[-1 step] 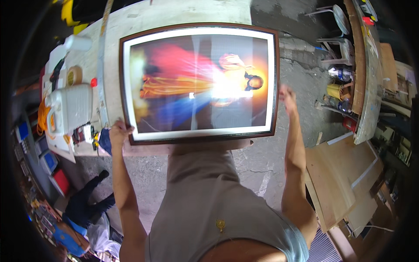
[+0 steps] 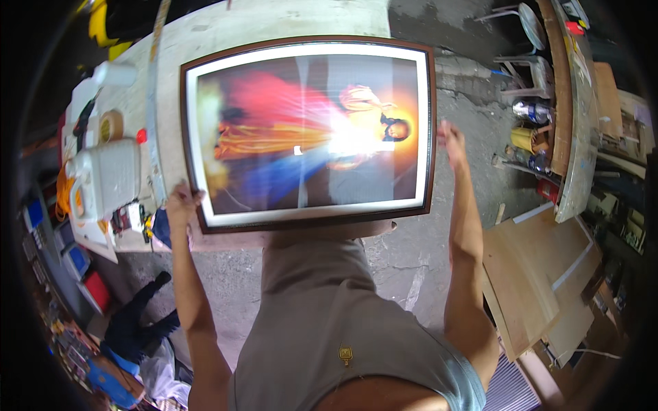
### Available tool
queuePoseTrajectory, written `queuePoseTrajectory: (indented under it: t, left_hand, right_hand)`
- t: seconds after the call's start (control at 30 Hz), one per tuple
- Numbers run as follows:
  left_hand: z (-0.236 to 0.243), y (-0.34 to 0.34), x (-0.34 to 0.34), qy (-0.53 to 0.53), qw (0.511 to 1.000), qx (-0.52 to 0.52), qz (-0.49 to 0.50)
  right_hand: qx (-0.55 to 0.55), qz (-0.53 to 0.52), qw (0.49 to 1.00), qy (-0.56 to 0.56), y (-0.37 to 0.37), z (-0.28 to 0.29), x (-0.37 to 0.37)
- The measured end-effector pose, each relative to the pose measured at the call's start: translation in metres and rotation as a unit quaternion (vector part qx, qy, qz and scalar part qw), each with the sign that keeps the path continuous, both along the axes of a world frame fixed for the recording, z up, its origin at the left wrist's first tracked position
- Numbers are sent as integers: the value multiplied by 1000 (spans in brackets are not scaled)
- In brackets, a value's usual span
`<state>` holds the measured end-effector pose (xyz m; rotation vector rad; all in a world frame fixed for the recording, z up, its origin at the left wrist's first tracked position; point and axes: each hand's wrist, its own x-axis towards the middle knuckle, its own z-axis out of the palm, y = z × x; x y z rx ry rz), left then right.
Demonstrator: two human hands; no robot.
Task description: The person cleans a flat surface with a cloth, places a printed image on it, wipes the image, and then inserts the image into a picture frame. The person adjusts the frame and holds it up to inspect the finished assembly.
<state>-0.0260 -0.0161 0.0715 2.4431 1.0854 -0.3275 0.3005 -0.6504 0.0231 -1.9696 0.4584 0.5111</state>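
Observation:
A large framed picture (image 2: 308, 133) lies turned sideways in front of me, over the pale workbench (image 2: 274, 22). Its frame is dark brown with a white border. The print shows a robed figure with red and blue rays, and bright glare crosses its shiny front. My left hand (image 2: 181, 205) grips the left edge near the lower corner, thumb at the rim. My right hand (image 2: 452, 142) holds the right edge at about mid-height, its fingers bent against the frame. Fingertips under the edges are hidden.
On the bench's left stand a white jug (image 2: 110, 178), a tape roll (image 2: 111, 127) and a metal straightedge (image 2: 152, 116). Wooden panels (image 2: 524, 274) lean at right, below a shelf edge (image 2: 579, 123). A stool (image 2: 531, 75) stands far right. Another person's dark-clothed legs (image 2: 140, 305) show at lower left.
The framed picture has shifted slightly left and tilted a little, its left side lower. Both hands moved with it and keep their places on the edges.

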Motion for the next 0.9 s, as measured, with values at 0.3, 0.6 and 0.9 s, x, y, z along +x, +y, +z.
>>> queuePoseTrajectory:
  t: [0.3,0.6,0.9]
  left_hand:
    - [-62,111,260,-188,962,65,-185]
    - [-61,177,284,-138,965,-88,-204]
    - [-58,187,280,-108,962,-20,-249]
  right_hand:
    - [45,-16,999,3,93,-16,184]
    - [301,0,948,105,106,-12,204]
    - [355,-37,926,120,103,-14,199]
